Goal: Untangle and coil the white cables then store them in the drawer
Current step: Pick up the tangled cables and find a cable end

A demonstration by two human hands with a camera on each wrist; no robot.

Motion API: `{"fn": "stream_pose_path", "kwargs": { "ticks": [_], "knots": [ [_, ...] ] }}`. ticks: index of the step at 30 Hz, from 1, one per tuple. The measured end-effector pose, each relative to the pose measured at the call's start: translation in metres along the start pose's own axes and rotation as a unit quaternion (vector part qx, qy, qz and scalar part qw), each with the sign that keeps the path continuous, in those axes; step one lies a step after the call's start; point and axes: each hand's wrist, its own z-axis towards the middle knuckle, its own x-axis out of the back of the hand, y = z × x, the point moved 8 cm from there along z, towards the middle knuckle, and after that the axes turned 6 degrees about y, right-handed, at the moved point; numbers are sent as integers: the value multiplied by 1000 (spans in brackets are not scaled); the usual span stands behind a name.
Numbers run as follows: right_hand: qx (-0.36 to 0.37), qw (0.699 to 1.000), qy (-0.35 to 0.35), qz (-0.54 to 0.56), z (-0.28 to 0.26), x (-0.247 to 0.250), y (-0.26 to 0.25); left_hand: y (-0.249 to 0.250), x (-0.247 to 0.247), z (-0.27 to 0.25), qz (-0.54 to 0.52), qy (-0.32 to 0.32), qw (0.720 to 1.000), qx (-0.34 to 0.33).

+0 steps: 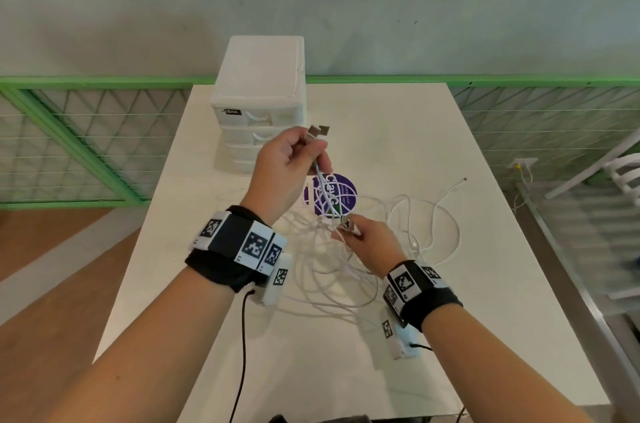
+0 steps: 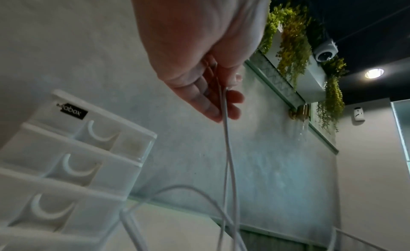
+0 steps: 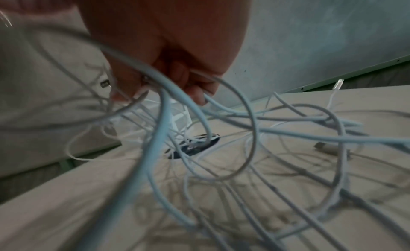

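Note:
A tangle of white cables [image 1: 349,270] lies on the white table [image 1: 485,301], spreading in loops to the right. My left hand [image 1: 294,159] is raised in front of the drawer unit and pinches two cable ends, their metal plugs [image 1: 319,130] sticking up above the fingers. The strands hang down from it [image 2: 226,149] to my right hand [image 1: 360,232], which grips cable ends low over the tangle. Loops drape around that hand [image 3: 177,79] in the right wrist view. The white drawer unit [image 1: 259,104] stands at the table's back, all its drawers shut.
A round purple sticker [image 1: 334,196] sits on the table between the hands. One loose cable end [image 1: 464,179] reaches toward the right edge. A green-framed mesh fence [image 1: 86,142] and a grey wall stand behind the table. A white chair [image 1: 623,173] is at far right.

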Motion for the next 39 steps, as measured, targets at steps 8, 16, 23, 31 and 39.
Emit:
{"fn": "stream_pose_path", "kwargs": {
  "ticks": [8, 16, 23, 31, 39],
  "knots": [
    [-122, 991, -53, -29, 0, 28, 58, 43, 46, 22, -15, 147, 987, -62],
    [-8, 989, 7, 147, 27, 74, -27, -11, -23, -2, 139, -6, 988, 69],
    [82, 982, -1, 168, 30, 82, -84, -22, -25, -10, 63, 55, 989, 118],
    [94, 974, 14, 205, 34, 82, -100, -8, -28, -10, -26, 60, 991, 120],
    [108, 982, 3, 152, 40, 72, -106, 2, -49, -19, 30, 0, 995, 92]
  ]
}}
